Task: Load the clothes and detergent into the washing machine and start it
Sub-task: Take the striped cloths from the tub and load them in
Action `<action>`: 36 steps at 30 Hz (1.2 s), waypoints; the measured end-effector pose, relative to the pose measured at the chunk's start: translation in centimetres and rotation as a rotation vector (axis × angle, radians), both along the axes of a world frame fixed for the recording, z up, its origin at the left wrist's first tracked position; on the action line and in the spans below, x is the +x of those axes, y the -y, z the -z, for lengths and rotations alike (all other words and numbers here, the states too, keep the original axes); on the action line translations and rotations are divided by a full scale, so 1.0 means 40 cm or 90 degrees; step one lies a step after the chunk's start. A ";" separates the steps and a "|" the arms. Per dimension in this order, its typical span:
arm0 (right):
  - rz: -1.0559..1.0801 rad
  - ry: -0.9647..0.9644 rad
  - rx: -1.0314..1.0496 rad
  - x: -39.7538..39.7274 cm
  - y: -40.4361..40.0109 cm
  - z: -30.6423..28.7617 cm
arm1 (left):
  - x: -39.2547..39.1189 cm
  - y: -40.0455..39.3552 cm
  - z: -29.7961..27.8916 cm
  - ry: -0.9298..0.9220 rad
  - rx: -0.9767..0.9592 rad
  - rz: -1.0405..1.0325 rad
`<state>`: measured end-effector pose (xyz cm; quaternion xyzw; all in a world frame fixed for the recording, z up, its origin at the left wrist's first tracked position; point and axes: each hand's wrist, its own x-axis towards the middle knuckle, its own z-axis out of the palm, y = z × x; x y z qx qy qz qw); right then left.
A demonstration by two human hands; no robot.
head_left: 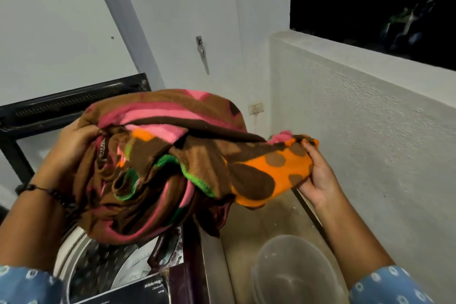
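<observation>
1. Left hand (74, 140) is gripping the bunched fleece blanket (167, 163) mid-frame, right hand (318, 175) is pinching its orange corner.
2. It's hanging just above the washing machine drum (98, 259), lower left.
3. I'd be feeding the bulk in first, corner last, keeping it off the bucket (296, 269).

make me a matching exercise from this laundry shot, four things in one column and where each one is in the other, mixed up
Things
1. brown fleece blanket with pink, orange and green patches
2. translucent plastic bucket
3. white wall socket
4. open steel drum of the white top-loading washing machine

Places
A. on the wall behind the blanket
B. on the floor, right of the machine
C. held up in the left hand and right hand
D. directly below the bundle

Pairs: 1-C, 2-B, 3-A, 4-D
</observation>
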<state>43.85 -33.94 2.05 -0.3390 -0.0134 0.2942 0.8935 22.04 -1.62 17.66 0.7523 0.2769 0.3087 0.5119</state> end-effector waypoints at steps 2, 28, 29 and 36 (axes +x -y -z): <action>-0.021 0.004 -0.045 -0.009 0.009 -0.007 | 0.001 0.005 0.001 -0.017 0.026 0.018; 0.163 -0.061 0.198 0.035 0.120 0.007 | 0.003 0.011 0.005 -0.158 0.028 0.186; 0.164 -0.046 0.148 0.022 0.103 0.020 | 0.006 0.012 0.003 -0.131 0.010 0.182; -0.022 0.027 -0.089 0.001 0.074 -0.007 | -0.013 -0.019 -0.036 -0.144 0.080 0.141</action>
